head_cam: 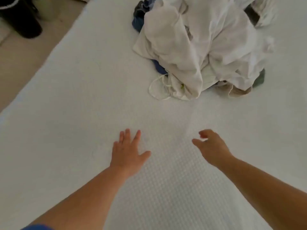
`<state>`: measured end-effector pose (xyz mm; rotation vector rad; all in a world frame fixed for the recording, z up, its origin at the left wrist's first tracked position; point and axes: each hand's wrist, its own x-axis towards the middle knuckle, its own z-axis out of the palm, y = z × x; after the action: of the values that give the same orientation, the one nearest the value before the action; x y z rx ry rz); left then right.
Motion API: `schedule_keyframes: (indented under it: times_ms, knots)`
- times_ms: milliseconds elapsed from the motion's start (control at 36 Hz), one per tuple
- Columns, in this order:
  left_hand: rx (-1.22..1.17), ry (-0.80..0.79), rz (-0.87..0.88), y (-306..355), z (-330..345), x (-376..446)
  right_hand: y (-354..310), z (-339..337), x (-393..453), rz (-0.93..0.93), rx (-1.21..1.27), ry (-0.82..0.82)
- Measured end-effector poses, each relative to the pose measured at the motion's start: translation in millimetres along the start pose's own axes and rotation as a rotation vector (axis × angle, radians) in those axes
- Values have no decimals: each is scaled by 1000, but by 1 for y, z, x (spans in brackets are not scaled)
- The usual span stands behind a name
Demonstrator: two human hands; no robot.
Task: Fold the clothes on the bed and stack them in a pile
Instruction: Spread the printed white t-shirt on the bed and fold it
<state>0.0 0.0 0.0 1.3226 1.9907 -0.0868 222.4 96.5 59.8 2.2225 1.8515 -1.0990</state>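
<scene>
A: Hands first. What is being held?

B: Nothing is being held. The left hand (128,151) is being kept flat, fingers straight and spread, palm down just over the bed (69,113); whether the sheet is being touched cannot be told. The right hand (210,147) is being extended forward, fingers loosely curved and released, nothing pinched.

A: Why are both being carried out in front like that?

B: Judged only: a reach toward the clothes (199,47) is being started, or a bare patch is being smoothed for folding. No garment is being laid out yet, so the task is being judged as barely begun.

A: Where is the pile being kept?

B: It is being left in an unfolded heap on the bed, ahead of the hands and to the right, well apart from both.

A: Materials?

B: The heap is being dominated by white cloth, soft and heavily creased, draped in rounded lumps. Dark blue fabric (141,17) is being glimpsed at its far left edge and underneath. A thin white cord (157,87) is being seen looped at the near edge. Tan and green scraps are showing low on the right.

A: And the bed surface?

B: A white cover with a fine waffle-like weave, being seen most clearly between the forearms. Beyond the left edge, beige floor (25,52) and a dark object (21,19), unidentified.
</scene>
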Motion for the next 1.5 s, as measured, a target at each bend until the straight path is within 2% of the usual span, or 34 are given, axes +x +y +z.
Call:
schedule_keyframes:
  times_ms: [56,139,194,278,389,528,667,750,833,917,1028,1194,1278,1361,1417,1500]
  knots:
    - [116,7,17,-7,19,17,-20,-3,44,-26,146,147]
    - [198,112,44,-19,45,27,-65,-17,99,-50,326,327]
    - [218,140,51,-23,52,32,-78,-17,125,-50,317,362]
    - [194,95,61,-23,54,40,-86,-16,149,-4,198,336]
    - [164,58,70,-25,55,39,-82,-3,144,-10,136,369]
    - [114,2,81,-26,46,37,-74,30,94,-94,144,322]
    - [103,-110,136,-31,11,27,-60,44,20,-92,186,236]
    - [-127,-156,137,-36,-20,2,-52,47,-34,-93,245,163]
    - [-330,-98,194,-30,-47,-47,-50,40,-91,-117,246,86]
    - [-344,-26,341,-10,-66,-105,-52,22,-146,-183,230,20]
    - [-259,6,459,30,-83,-176,-58,-16,-215,-264,356,-82]
    - [-370,99,505,78,-110,-254,-56,-77,-284,-385,391,-210]
    - [-419,116,441,94,-129,-284,-51,-114,-304,-380,407,-301]
    - [-467,153,426,111,-147,-316,-41,-146,-321,-427,245,-378]
    - [-450,191,439,124,-155,-339,-33,-163,-333,-477,117,-355]
    - [-451,255,456,144,-164,-374,-19,-179,-344,-490,37,-231]
